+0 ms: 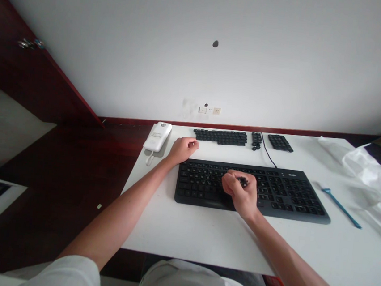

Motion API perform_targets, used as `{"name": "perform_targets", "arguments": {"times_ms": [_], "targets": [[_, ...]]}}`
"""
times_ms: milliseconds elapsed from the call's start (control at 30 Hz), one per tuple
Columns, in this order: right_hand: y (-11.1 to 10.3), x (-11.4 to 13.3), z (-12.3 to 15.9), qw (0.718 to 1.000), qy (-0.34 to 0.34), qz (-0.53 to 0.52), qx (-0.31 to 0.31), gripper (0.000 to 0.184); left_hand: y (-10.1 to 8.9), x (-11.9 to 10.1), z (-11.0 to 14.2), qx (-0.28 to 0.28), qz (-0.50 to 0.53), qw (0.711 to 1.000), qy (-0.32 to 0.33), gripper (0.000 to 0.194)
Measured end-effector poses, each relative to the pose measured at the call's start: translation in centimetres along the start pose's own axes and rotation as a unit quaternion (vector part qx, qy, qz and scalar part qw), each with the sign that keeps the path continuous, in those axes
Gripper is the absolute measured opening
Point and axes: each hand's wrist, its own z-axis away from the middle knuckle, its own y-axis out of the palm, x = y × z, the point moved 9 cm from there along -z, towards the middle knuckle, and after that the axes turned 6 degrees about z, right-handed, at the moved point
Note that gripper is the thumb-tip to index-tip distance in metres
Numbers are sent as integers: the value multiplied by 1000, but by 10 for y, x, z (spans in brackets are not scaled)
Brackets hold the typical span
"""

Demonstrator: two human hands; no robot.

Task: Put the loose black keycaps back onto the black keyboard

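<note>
A black keyboard [286, 195] lies on the white table [201, 238]. My right hand [241, 194] hovers over its middle, fingers pinched on a small black keycap [242, 181]. My left hand [183, 149] rests curled on the table just beyond the keyboard's far left corner, fingers closed, whatever is in it hidden. Behind the keyboard, loose black keycaps are laid out in rows: a long group [220, 137], a small cluster [256, 140] and a block [280, 142].
A white power bank [158, 136] with a short cable lies at the table's far left corner. A blue tool [341, 207] lies right of the keyboard. White plastic wrap [372, 178] covers the right side. The keyboard's cable [267, 154] runs back toward the wall.
</note>
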Motion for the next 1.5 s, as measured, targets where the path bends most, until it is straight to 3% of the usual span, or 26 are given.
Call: {"name": "perform_targets", "arguments": {"times_ms": [567,1167,1500], "targets": [[-2,-5,3,1000,-26,17,-5,53,0,0,0,-2,-3,1000,-12,31],[0,-20,5,999,-2,32,3,50,1,3,-1,-1,9,1000,-14,30],[2,-12,4,999,1,46,6,49,1,6,-1,-4,6,1000,-10,30]]}}
